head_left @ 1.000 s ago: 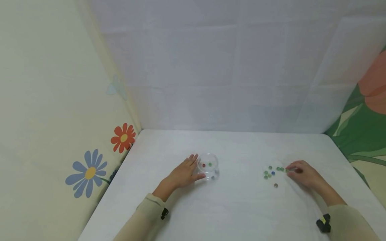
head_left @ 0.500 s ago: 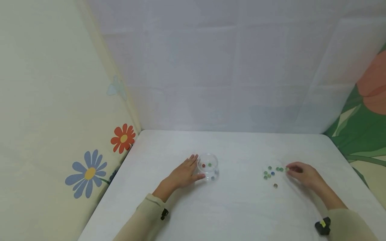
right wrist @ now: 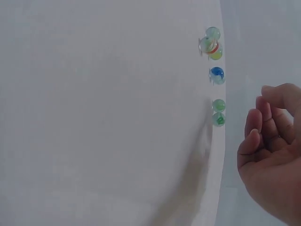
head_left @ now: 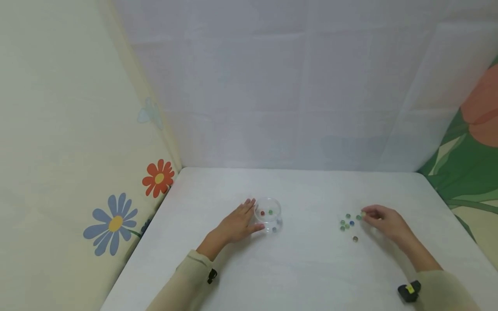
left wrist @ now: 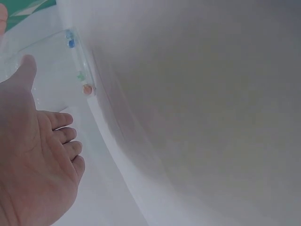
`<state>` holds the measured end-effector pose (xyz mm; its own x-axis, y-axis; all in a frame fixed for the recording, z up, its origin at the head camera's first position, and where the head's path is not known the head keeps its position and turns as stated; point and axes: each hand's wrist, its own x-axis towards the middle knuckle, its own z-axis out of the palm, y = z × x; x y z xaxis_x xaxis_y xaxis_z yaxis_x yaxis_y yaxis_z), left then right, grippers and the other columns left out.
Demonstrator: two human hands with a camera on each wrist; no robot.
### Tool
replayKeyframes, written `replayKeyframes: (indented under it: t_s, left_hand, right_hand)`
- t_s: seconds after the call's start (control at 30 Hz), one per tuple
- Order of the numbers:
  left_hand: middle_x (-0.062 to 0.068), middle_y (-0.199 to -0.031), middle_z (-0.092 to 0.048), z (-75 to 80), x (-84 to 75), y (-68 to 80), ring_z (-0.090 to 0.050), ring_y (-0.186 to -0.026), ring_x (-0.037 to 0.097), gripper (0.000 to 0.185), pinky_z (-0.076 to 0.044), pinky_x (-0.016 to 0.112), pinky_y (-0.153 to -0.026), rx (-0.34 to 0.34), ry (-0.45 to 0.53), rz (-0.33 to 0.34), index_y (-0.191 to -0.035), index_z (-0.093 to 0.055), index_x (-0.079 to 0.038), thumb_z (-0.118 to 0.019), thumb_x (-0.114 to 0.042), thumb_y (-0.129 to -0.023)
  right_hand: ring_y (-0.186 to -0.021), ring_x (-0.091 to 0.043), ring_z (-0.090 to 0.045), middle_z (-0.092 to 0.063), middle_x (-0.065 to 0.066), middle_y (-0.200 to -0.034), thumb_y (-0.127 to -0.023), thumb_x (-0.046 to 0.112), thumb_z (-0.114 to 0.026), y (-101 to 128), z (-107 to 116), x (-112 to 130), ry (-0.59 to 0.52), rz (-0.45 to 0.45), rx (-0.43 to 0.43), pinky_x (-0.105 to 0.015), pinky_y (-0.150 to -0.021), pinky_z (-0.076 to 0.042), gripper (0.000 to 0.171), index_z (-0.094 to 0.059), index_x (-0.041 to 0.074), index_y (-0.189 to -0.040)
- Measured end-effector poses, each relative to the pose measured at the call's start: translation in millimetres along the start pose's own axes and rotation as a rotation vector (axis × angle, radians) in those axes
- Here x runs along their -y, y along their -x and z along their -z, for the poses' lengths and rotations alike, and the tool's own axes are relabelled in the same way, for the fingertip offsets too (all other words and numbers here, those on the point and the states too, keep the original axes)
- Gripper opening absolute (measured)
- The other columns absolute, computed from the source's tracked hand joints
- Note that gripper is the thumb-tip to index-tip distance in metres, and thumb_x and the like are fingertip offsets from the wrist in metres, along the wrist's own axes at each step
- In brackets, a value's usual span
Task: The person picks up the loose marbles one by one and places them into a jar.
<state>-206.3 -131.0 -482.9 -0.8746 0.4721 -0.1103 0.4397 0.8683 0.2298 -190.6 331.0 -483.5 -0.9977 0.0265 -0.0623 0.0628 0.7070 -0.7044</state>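
A clear round jar (head_left: 267, 222) stands on the table, holding a red marble (head_left: 262, 213), a green marble (head_left: 270, 212) and a bluish one (left wrist: 71, 43). My left hand (head_left: 235, 224) rests at the jar's left side, fingers extended and thumb near its front. On the right, my right hand (head_left: 387, 222) pinches a pale green marble (head_left: 363, 214) between thumb and fingertips. That marble is hidden by the fingers in the right wrist view. Just left of those fingertips lie loose glass marbles, among them a blue one (right wrist: 217, 74) and two green ones (right wrist: 218, 112).
A brownish marble (head_left: 355, 239) lies apart, nearer the front than the other loose ones. The white-covered table (head_left: 303, 268) meets a white cloth backdrop (head_left: 272, 108) at the back. Flower-patterned cloths flank it, with a red flower (head_left: 159, 178) on the left.
My right hand has shifted a little left and up, carrying the pale green marble from the right end of the group. The left hand and jar have stayed in place.
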Motion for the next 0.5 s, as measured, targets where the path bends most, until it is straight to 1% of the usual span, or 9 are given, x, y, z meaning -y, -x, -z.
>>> replayKeyframes:
  t_s: [0.13,0.23,0.37,0.5]
  left_hand:
    - [0.012,-0.169,-0.014,-0.2,1.1,-0.4,-0.01,-0.157,0.027,0.09,-0.013,0.041,-0.128,0.0,0.005,0.0,-0.159,-0.023,0.001,-0.045,-0.064,-0.101]
    - [0.012,-0.169,-0.014,0.7,0.6,0.1,-0.011,-0.157,0.027,0.09,-0.013,0.041,-0.128,0.004,-0.001,0.004,-0.159,-0.023,0.001,-0.044,-0.064,-0.101]
    - [0.011,-0.169,-0.013,2.7,-1.0,1.2,-0.01,-0.157,0.026,0.092,-0.012,0.04,-0.128,0.011,-0.017,0.008,-0.16,-0.021,0.0,-0.041,-0.067,-0.1]
    - [0.011,-0.169,-0.013,4.8,-2.2,2.2,-0.009,-0.157,0.026,0.092,-0.012,0.04,-0.128,0.011,-0.013,0.009,-0.16,-0.021,0.0,-0.041,-0.067,-0.1]
  right_hand:
    - [-0.097,-0.028,-0.061,-0.068,-0.018,-0.11,-0.097,0.019,-0.068,3.6,-3.4,9.9,-0.023,0.064,-0.012,-0.025,-0.068,-0.052,0.036,-0.063,-0.002,-0.126]
    - [-0.098,-0.026,-0.06,-0.068,-0.016,-0.111,-0.098,0.02,-0.068,5.3,-6.2,16.8,-0.025,0.098,-0.014,-0.025,-0.072,-0.051,0.035,-0.064,0.0,-0.125]
    - [-0.1,-0.027,-0.06,-0.068,-0.016,-0.113,-0.098,0.024,-0.069,6.7,-9.2,25.5,-0.025,0.121,-0.01,-0.027,-0.075,-0.051,0.035,-0.065,0.001,-0.125]
    - [-0.099,-0.025,-0.06,-0.068,-0.015,-0.112,-0.097,0.022,-0.07,7.6,-12.9,33.7,-0.055,0.133,-0.011,-0.027,-0.075,-0.051,0.033,-0.065,0.001,-0.123]
